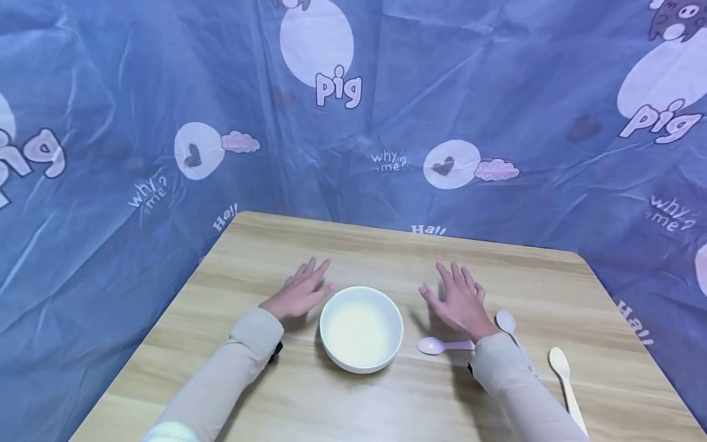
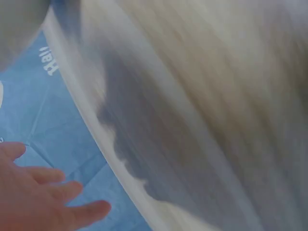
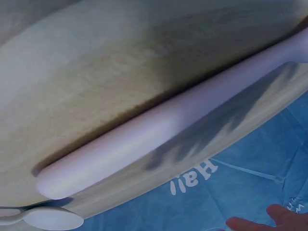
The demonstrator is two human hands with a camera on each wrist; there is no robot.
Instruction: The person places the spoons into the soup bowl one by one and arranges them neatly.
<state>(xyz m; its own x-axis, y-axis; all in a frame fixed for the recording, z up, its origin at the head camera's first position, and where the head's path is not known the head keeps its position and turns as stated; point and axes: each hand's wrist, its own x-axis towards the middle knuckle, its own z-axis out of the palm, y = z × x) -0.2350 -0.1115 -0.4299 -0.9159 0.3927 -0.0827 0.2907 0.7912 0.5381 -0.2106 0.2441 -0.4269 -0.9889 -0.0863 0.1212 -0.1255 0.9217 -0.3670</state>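
Observation:
A white bowl [image 1: 361, 328] stands on the wooden table between the two hands. My left hand [image 1: 298, 293] is at its left side, fingers spread and thumb tip close by the rim; in the left wrist view the fingers [image 2: 86, 211] are apart with nothing between them. Right of the bowl, my right hand [image 1: 457, 301] hovers with spread fingers, holding nothing. A lilac spoon [image 1: 433, 345] lies under the right wrist, its bowl end toward the white bowl. Its handle [image 3: 120, 142] crosses the right wrist view. Partly hidden behind the right sleeve lies a pale grey-white spoon [image 1: 505, 320].
A cream-coloured spoon [image 1: 560, 362] lies farthest right, beside the right forearm. The wooden table [image 1: 386, 252] ends a short way beyond the fingertips. Behind its far edge and along its sides hangs a blue printed cloth [image 1: 342, 166].

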